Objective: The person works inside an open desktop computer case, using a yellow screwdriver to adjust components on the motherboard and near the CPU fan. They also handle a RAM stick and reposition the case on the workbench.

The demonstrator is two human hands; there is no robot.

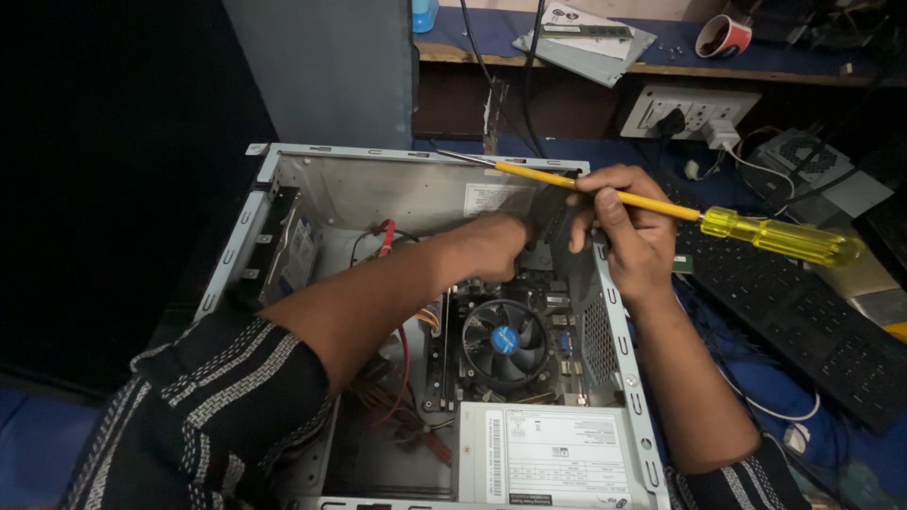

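Small black part [551, 215], likely light and fragile, is pinched between both hands' fingers [588, 203]; yellow screwdriver [661, 206] is clamped under right fingers.

You have one open computer case [283, 161], one cooler fan [505, 342], one power supply [543, 455], one yellow screwdriver [718, 219], one keyboard [803, 321], and what looks like one cup [723, 36].

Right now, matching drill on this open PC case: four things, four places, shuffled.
1 screwdriver
2 cooler fan
3 power supply
4 cup

a on the shelf behind
b in the right hand
c case middle, below the left hand
d near end of the case

Pairs: 1-b, 2-c, 3-d, 4-a
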